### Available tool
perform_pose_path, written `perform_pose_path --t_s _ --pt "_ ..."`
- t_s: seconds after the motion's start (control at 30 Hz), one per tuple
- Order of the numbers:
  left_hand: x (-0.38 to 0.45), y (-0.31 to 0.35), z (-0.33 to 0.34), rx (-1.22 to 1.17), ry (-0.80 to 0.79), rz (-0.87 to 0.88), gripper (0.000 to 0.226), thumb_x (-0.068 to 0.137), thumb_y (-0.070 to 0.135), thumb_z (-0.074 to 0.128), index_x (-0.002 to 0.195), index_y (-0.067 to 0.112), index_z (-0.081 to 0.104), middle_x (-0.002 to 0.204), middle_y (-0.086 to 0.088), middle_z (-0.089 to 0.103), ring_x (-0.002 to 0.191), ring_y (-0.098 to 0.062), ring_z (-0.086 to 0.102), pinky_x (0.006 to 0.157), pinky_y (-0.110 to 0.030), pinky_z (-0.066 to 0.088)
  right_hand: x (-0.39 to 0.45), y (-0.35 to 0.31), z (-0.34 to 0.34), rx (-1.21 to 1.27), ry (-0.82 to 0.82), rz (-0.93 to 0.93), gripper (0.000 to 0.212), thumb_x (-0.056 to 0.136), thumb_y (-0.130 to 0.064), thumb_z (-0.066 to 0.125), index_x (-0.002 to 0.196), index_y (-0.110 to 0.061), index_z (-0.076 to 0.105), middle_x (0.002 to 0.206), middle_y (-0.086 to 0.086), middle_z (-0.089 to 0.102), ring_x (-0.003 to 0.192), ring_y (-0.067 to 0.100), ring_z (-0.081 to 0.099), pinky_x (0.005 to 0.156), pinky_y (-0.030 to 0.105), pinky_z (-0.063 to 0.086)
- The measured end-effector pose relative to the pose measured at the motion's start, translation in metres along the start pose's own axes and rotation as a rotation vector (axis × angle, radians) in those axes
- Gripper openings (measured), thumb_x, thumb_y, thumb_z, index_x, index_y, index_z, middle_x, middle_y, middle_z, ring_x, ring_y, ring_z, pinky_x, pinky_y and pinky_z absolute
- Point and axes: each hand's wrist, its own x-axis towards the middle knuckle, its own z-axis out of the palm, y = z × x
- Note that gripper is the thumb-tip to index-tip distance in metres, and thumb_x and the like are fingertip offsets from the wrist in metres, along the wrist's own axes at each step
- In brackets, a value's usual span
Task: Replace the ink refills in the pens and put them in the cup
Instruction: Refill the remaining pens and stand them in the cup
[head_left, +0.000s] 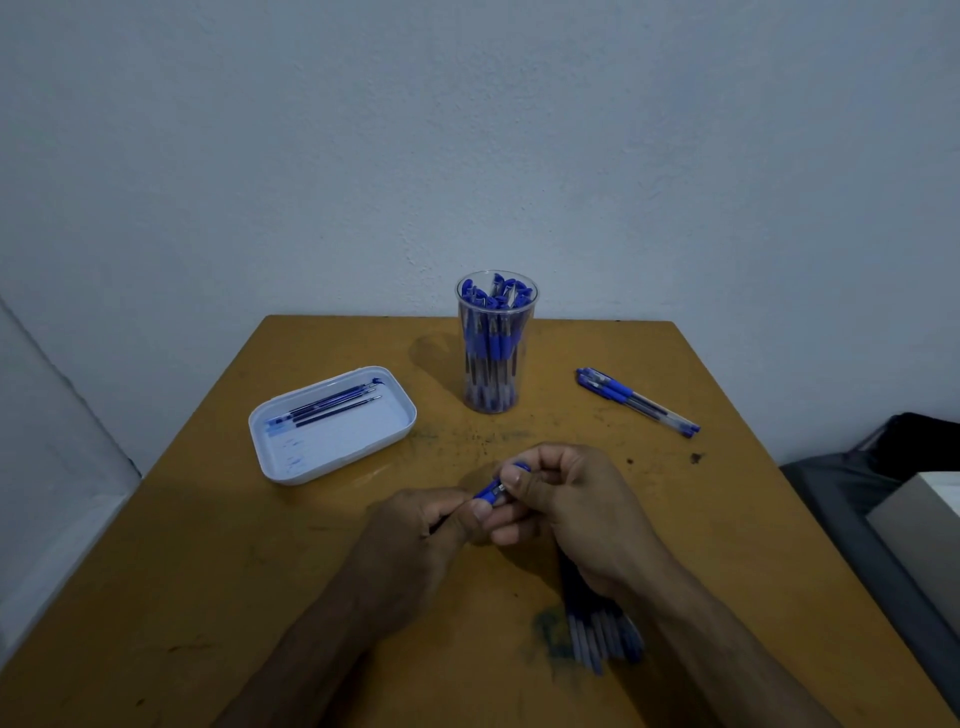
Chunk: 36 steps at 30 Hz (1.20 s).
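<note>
Blue-capped and clear-barrelled, the plastic pen (500, 487) you hold near the middle of the yellow wooden table (218, 561) is light, stiff and smooth, so it probably slips if pinched on the bare barrel; take it by the blue grip and the cap end instead. Your left hand (415, 540) curls round its lower part, thumb pressed on top, and your right hand (566, 509) pinches the blue upper end between thumb and bent fingers. Both hands are closed tight on it. At 12 o'clock stands the clear plastic cup (496, 343), packed with blue pens. At 10 o'clock the white shallow tray (332, 426) holds thin dark refills (332, 404), which likely bend easily. At 2 o'clock lie two loose blue pens (636, 400), and under your right wrist a blurred bundle of refills (597, 629).
</note>
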Motion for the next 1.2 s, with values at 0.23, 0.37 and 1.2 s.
perform_pose_path --t_s 0.23,0.37,1.2 --pt "0.002 -0.004 -0.001 -0.007 -0.012 0.0 0.033 0.1 0.045 0.051 0.076 0.033 0.069 0.056 0.009 0.051 0.051 -0.007 0.043 0.05 -0.024 0.034 0.001 0.003 -0.001 -0.021 0.011 -0.011 0.012 0.099 -0.012 0.062 0.097 -0.001 0.069 0.083 0.021 0.076 0.081 0.042 0.074 0.084 0.059 0.059" --pt "0.002 -0.004 -0.002 -0.012 -0.024 -0.001 0.032 0.1 0.045 0.051 0.076 0.033 0.069 0.056 0.009 0.051 0.052 -0.006 0.043 0.051 -0.023 0.034 0.0 0.002 -0.001 -0.008 -0.002 -0.007 0.012 0.099 -0.011 0.061 0.097 -0.001 0.068 0.084 0.021 0.076 0.079 0.039 0.075 0.082 0.055 0.061" --pt "0.004 -0.002 -0.001 -0.083 0.325 -0.089 0.024 0.101 0.041 0.047 0.109 0.04 0.069 0.052 0.011 0.043 0.05 -0.004 0.04 0.048 -0.015 0.032 -0.001 -0.005 -0.011 -0.512 0.325 -0.268 0.013 0.096 -0.027 0.068 0.106 -0.032 0.075 0.089 -0.013 0.067 0.074 0.003 0.059 0.067 0.02 0.048"
